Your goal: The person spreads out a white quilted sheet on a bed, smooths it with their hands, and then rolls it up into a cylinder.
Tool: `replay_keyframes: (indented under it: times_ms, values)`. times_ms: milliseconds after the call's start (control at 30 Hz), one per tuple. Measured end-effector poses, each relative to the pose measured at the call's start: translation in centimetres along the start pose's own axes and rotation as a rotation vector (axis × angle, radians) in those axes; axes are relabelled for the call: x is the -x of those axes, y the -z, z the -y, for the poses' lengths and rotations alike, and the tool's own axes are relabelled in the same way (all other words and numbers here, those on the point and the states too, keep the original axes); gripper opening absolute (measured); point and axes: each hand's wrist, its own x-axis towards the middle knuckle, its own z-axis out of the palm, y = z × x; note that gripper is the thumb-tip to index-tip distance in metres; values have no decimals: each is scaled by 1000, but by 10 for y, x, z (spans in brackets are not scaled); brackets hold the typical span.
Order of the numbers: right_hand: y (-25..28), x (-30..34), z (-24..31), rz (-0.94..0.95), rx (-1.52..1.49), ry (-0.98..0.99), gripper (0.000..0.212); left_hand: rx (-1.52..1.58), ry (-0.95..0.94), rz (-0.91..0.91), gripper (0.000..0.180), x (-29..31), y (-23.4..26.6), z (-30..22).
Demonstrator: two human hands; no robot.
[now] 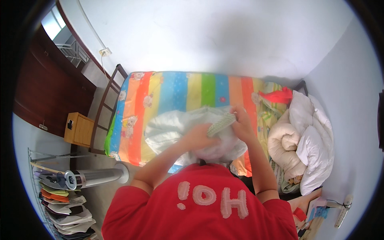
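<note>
A pale white-green cloth (172, 122) lies bunched in front of me on the striped bedspread (208, 86). A folded part with a fine green check (221, 124) stands up between my hands. My left hand (199, 136) is closed on the lower left end of that checked part, its fingertips partly hidden by the cloth. At the upper right end, the fingers of my right hand (242, 123) are bent round the fabric. Some of the cloth hangs toward my body, below my wrists. Its full shape is hidden in the folds.
A rolled beige quilt (282, 142) and a white duvet (316, 148) are heaped at the bed's right end, near a red cloth (277, 96). On the left are a metal bed frame (105, 106), a wooden cabinet (82, 130), a tower fan (98, 177) and a clothes rack (66, 204).
</note>
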Motion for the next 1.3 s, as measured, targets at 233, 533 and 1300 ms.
replay_keyframes:
  times_ms: [233, 533, 1300]
  values:
    - [-10, 12, -19, -302, 522, 311, 34, 256, 161, -69, 22, -8, -4, 29]
    - [-37, 43, -44, -183, 483, 291, 30, 996, 490, -167, 31, 4, -10, 29]
    - [-28, 47, -33, -175, 17, 159, 19, 1095, 359, -191, 31, 21, -13, 20]
